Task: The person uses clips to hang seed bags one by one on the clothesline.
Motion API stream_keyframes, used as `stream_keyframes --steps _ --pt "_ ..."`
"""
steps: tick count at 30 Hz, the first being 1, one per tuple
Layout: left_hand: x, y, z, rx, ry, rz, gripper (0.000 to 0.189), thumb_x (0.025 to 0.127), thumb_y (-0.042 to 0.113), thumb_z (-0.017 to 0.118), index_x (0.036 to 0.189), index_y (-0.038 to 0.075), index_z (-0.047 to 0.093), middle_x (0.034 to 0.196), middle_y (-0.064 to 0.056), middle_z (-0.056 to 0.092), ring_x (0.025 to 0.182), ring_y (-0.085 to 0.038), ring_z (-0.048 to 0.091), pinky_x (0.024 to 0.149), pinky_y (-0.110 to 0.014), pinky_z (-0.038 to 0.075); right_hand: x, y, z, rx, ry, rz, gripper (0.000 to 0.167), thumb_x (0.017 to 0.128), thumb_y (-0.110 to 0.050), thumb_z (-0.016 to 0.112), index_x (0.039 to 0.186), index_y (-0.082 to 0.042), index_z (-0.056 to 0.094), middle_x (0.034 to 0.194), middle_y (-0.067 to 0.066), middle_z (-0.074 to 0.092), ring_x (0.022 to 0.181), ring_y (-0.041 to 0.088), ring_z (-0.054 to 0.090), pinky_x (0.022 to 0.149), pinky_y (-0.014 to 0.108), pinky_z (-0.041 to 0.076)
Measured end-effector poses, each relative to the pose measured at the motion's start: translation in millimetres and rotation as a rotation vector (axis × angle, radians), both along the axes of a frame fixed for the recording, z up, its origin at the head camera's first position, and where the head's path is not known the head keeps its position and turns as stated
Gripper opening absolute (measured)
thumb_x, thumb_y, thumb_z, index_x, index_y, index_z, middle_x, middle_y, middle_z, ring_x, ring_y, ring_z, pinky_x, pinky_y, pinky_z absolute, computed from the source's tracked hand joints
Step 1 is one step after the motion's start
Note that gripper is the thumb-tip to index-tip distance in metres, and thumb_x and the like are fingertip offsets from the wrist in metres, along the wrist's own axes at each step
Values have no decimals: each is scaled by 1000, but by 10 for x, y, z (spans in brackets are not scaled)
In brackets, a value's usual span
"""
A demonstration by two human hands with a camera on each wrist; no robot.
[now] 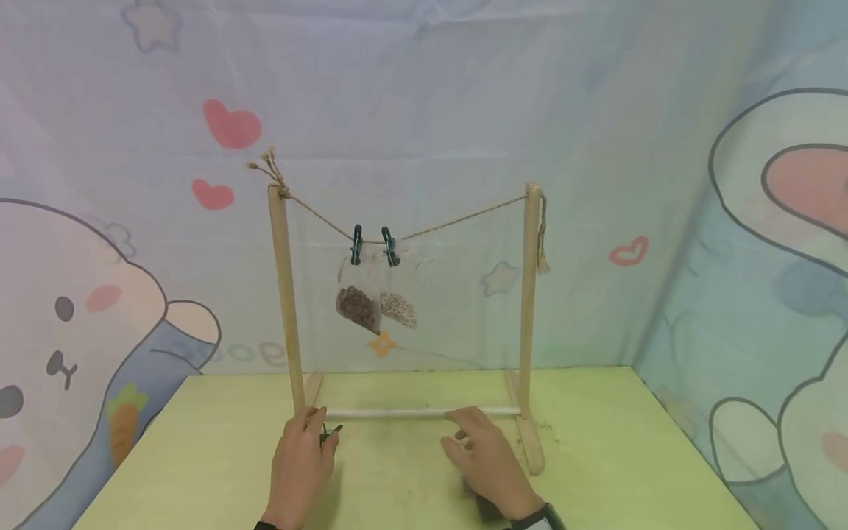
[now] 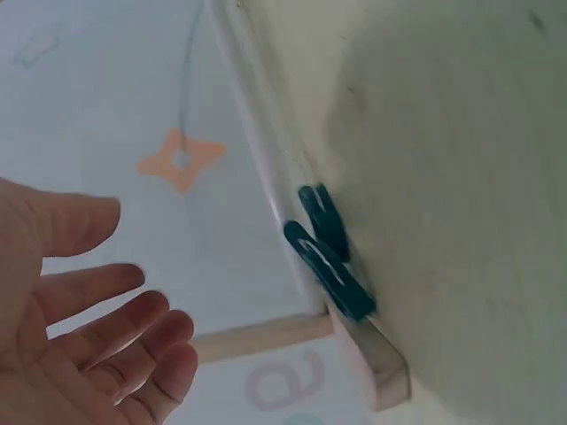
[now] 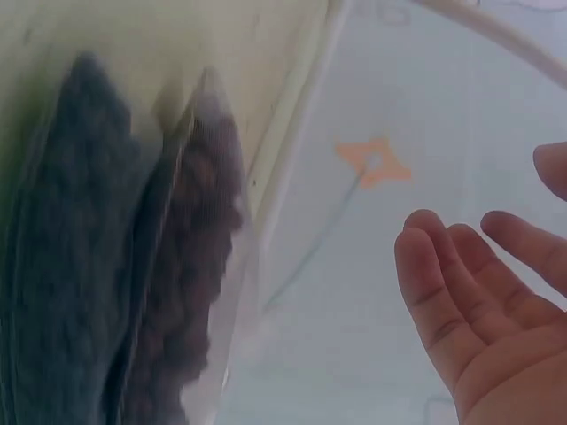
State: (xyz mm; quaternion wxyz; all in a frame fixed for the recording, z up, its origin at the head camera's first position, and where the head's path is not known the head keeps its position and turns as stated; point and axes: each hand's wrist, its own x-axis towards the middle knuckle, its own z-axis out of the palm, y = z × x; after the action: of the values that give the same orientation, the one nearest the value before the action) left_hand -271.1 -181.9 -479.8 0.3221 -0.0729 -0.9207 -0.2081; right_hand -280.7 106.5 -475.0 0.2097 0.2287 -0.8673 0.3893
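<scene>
My left hand [image 1: 301, 456] is over the table beside the rack's left foot, fingers loosely spread and holding nothing. Close to it lie dark green clothespins [image 2: 332, 274], partly covered by the hand in the head view. At the right, my right hand [image 1: 486, 456] has relaxed, slightly bent fingers with nothing between them. Below it, partly hidden, are plastic bags filled with dark pieces [image 3: 71, 239] and brown pieces [image 3: 182, 266]. Two green clothespins [image 1: 357, 244] hold a bag of brown pieces [image 1: 358, 305] and a bag of pale grains [image 1: 399, 309] on a sagging rope [image 1: 470, 216].
The rope is tied between a left wooden post [image 1: 285, 287] and a right wooden post [image 1: 528, 294]. A white rod [image 1: 391, 414] joins the posts low down, just beyond both hands. The rack stands on a yellow-green table [image 1: 596, 442], with a printed cloth [image 1: 450, 110] behind.
</scene>
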Motion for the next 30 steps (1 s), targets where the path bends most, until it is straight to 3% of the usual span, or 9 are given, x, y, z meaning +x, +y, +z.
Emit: stream_keyframes --steps 3,11,16,19,24,30 --pt "-32 -79 -67 -15 -89 -12 40 87 5 82 121 -11 68 123 -24 63 106 -43 64 78 -50 58 18 -90 -22 27 -4 90 30 97 -13 72 126 -6 68 122 7 65 93 24 69 74 33 61" --pt "-125 -150 -238 -198 -207 -12 35 83 10 85 114 -4 74 125 -22 65 100 -40 64 73 -52 57 78 -251 -94 87 70 283 27 98 -11 70 124 -2 67 121 8 63 88 19 69 70 27 59" --pt "-125 -157 -265 -175 -332 -25 31 85 10 82 112 -3 75 123 -25 66 105 -44 62 77 -60 53 118 -286 -84 107 53 311 28 100 -13 68 125 -2 66 122 7 62 88 19 68 70 21 56" --pt "-116 -164 -266 -143 -379 -32 28 84 7 81 109 -3 75 113 -23 68 99 -41 63 76 -57 53 133 -290 -72 111 40 311 27 101 -14 68 125 -3 66 123 7 62 88 20 69 70 21 56" --pt "-117 -194 -249 -101 -402 -40 22 81 -2 81 102 -5 76 96 -14 65 85 -30 63 72 -46 56 144 -281 -54 118 18 313 26 101 -15 67 125 -4 66 123 6 62 87 13 67 70 22 56" --pt "-76 -179 -199 -89 -387 -20 9 85 -9 75 83 -1 73 76 -7 57 67 -17 54 59 -36 52 149 -269 -28 122 -11 317 26 102 -16 66 125 -4 67 122 7 62 87 7 65 71 26 58"
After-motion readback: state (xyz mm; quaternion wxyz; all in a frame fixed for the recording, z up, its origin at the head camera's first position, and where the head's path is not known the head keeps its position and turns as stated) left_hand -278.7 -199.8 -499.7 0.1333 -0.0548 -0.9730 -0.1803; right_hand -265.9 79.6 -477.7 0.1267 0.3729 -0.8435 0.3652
